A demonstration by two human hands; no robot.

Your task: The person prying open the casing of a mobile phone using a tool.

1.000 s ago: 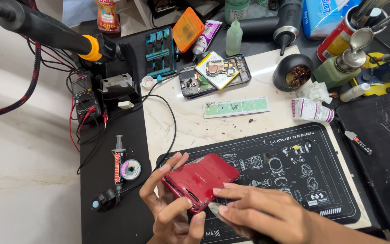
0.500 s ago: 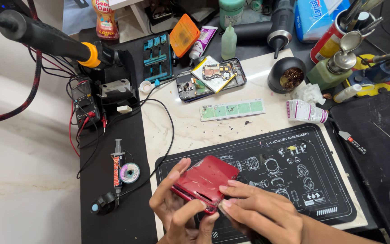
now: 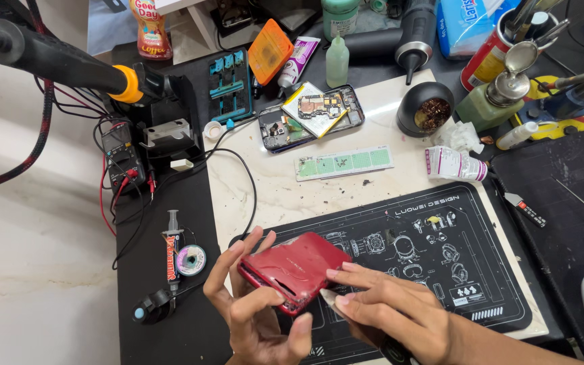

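**Single head-worn view, looking down**

Looks steeply down from head height onto a cluttered repair bench (image 3: 285, 192). Sits close above both hands at the bottom edge, the bench's far clutter along the top. No second view.

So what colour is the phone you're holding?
Glossy red phone, gripped by the left hand; head view.

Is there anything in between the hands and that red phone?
Nothing visible is. The left hand grips the red phone around its near edge, fingers right on the shell. The right hand touches its lower right edge and presses a thin pale pick against the seam, so only that little tool sits between fingertip and phone there.
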